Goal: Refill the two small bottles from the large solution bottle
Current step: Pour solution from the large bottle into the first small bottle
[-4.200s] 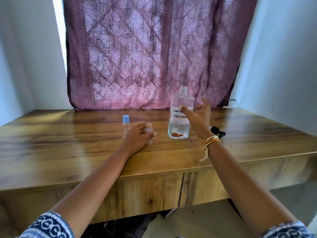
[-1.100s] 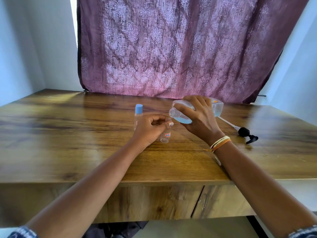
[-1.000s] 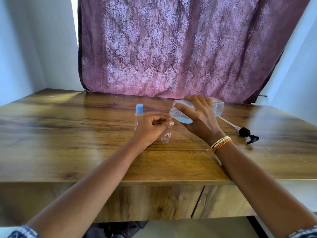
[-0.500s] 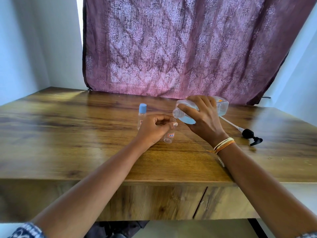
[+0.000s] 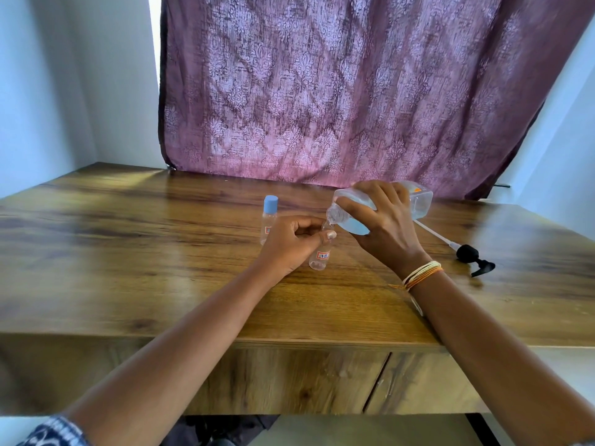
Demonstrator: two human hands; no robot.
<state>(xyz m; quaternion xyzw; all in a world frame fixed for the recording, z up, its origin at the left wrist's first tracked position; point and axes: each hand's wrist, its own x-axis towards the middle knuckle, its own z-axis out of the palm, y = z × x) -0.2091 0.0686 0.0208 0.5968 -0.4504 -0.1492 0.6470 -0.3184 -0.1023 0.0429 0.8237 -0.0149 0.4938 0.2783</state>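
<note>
Large solution bottle (image 5: 415,201): tipped almost flat above mid-table, neck down-left, mouth at the open small bottle (image 5: 319,257). Right hand (image 5: 384,228) wrapped round its shoulder, fingers curled on top. Blue liquid pooled toward the neck. Judged: light, stiff clear plastic, slick if wet; best held at the shoulder for steady tilt. Left hand (image 5: 291,241) pinches the small bottle's neck, base on the table (image 5: 128,252). Small bottle looks light, easily toppled. Second small bottle (image 5: 269,220), blue cap on, just left and far of the left hand. Pump head (image 5: 467,252) lies right, apart; nothing blocks the pour.
</note>
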